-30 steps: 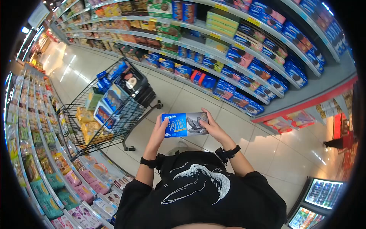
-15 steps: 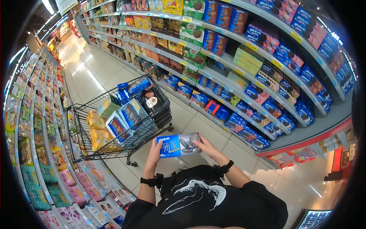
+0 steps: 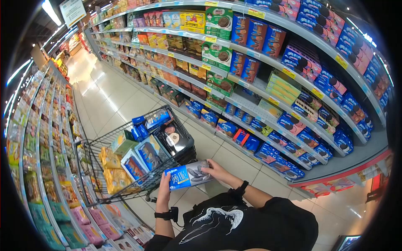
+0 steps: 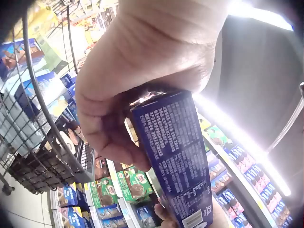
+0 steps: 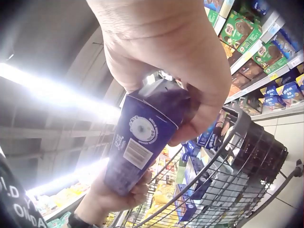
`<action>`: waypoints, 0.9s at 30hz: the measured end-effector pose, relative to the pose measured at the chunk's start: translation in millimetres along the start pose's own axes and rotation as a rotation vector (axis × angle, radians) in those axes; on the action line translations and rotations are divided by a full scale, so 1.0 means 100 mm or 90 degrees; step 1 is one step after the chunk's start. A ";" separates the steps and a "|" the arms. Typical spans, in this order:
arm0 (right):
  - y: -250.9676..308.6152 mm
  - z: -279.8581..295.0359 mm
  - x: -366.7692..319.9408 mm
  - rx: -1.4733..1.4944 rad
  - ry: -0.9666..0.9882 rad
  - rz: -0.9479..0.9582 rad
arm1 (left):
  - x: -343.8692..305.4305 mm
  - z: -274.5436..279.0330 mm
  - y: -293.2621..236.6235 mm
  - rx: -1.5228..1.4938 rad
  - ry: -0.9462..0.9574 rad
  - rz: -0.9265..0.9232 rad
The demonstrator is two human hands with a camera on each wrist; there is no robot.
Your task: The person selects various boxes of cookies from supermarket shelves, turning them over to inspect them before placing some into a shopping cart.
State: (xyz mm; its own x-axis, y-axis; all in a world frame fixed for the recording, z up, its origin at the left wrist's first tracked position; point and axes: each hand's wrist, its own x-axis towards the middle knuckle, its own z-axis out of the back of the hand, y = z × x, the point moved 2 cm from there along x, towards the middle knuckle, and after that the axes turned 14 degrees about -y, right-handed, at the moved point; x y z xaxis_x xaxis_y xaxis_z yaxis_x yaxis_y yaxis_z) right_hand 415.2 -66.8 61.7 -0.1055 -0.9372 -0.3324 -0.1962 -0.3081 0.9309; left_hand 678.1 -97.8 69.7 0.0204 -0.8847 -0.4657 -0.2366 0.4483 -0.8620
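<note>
Both hands hold a blue-and-grey biscuit box (image 3: 188,175) in front of the body, its printed front facing up. The left hand (image 3: 163,191) grips the box's left end, thumb on the front. The right hand (image 3: 217,170) pinches the other end, thumb on the pictured dark biscuits. In the left wrist view, a dark blue side panel (image 4: 173,147) with small white print and a barcode faces the camera. The right wrist view shows another narrow side (image 5: 137,137) with a round white emblem. The box overlaps the near edge of the shopping cart (image 3: 184,154) in the head view.
The cart holds yellow packs (image 3: 115,178), blue biscuit boxes (image 3: 149,154) and a green box (image 3: 124,142). Shelves of boxed biscuits (image 3: 217,54) curve along the far side and right. Another shelf of packets (image 3: 42,146) runs along the left. Pale floor tiles (image 3: 113,96) lie between.
The head view has turned, and the cart now appears nearer the box. Both hands have shifted left and lower in the view with the box, which is tilted more. Their grip stays the same.
</note>
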 end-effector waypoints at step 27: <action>1.32 -0.42 1.66 -0.006 -0.029 0.146 | 1.38 -1.32 -1.47 0.291 -0.006 -0.527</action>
State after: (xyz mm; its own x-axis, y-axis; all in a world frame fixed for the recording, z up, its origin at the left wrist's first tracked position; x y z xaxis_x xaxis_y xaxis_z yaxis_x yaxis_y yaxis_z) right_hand 412.5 -269.5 135.6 -0.1896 -0.9747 -0.1187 -0.1535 -0.0900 0.9840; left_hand 587.8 -302.6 158.1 0.0190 -0.9439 0.3296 0.2602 -0.3137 -0.9132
